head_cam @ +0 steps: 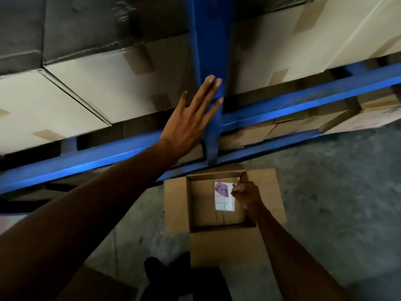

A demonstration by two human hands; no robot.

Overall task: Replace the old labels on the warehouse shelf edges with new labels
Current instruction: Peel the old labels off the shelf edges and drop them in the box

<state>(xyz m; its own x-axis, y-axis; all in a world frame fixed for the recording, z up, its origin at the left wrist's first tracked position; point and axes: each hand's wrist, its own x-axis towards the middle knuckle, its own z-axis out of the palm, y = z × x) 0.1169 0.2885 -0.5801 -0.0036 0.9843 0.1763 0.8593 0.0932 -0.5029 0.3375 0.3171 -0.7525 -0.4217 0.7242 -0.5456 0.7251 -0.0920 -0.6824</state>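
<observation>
Below, label sheet flat in box — long axis toward shelf.

Both forearms are bare, with no sleeve, watch or glove in view. The left hand, at the frame's centre, shows short pale nails. The right hand sits lower right. A dark shoe (blurred) shows at the bottom centre.

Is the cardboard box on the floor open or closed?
Open. The cardboard box has its flaps spread outward, and a white label sheet shows on its bottom beside the right hand.
</observation>
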